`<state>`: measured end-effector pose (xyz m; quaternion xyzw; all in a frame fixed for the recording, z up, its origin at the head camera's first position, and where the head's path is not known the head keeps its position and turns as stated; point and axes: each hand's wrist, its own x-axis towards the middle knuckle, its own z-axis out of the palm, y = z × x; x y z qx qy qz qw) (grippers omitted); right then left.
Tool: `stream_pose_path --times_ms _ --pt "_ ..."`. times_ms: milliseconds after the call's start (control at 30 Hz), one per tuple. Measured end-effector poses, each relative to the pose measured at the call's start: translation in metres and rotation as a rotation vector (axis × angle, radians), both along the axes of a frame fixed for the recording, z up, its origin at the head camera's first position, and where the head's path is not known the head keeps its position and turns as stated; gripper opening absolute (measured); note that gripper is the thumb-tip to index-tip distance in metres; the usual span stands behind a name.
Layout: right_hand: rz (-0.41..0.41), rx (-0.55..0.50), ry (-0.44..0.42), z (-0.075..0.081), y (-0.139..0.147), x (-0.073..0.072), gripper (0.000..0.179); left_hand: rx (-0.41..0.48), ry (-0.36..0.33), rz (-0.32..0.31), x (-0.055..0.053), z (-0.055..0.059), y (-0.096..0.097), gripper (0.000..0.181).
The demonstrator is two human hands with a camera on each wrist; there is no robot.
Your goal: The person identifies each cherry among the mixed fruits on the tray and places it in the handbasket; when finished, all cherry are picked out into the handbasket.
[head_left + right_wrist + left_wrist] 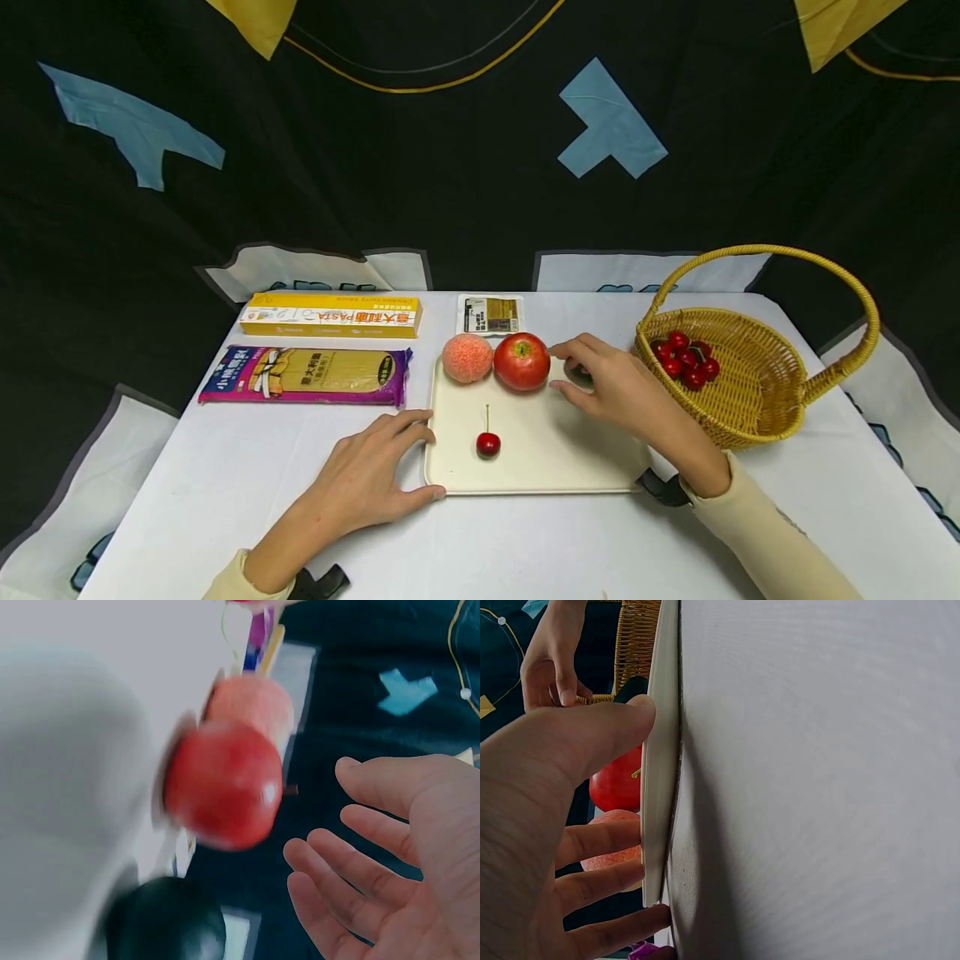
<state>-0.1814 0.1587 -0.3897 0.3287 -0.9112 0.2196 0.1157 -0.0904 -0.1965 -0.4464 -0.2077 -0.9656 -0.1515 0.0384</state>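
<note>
My left hand (pixel 375 475) rests at the left edge of the cream tray (pixel 570 467), thumb and fingers spread and touching its rim. On the tray stand a pink peach-like fruit (pixel 467 358) and a red apple (pixel 522 362) side by side, with a single stemmed cherry (pixel 488 445) in front. Above the tray's right part hovers my right hand (pixel 611 383), fingers loosely bent, just right of the apple. Partly hidden under it is a dark green round fruit (pixel 166 921). In the right wrist view a gap separates the fingers from both fruits, and nothing is held.
A wicker basket (pixel 757 358) with a tall handle and several cherries (pixel 686 360) stands right of the tray. At the left lie a yellow pasta box (pixel 330 317) and a purple pasta packet (pixel 307 375). A small sachet (pixel 491 315) lies behind the tray.
</note>
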Motion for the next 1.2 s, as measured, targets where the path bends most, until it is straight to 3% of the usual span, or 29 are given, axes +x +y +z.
stream_pose_path --times_ms 200,400,700,967,1200 --pt "0.077 0.017 -0.003 -0.009 -0.020 0.013 0.039 -0.004 -0.007 -0.005 -0.001 0.000 0.001 0.058" --pt "0.143 0.011 -0.077 -0.019 -0.035 0.026 0.037 -0.005 -0.018 -0.002 -0.001 0.001 0.001 0.057" --pt "0.245 0.107 -0.126 -0.029 -0.053 0.042 0.039 -0.008 -0.010 0.002 -0.001 0.001 -0.001 0.058" --pt "0.289 0.170 -0.190 -0.035 -0.060 0.052 0.044 -0.014 0.016 -0.007 0.000 -0.001 -0.002 0.060" --pt "0.295 0.194 -0.192 -0.041 -0.061 0.055 0.037 -0.015 0.014 -0.006 0.000 0.000 -0.002 0.061"
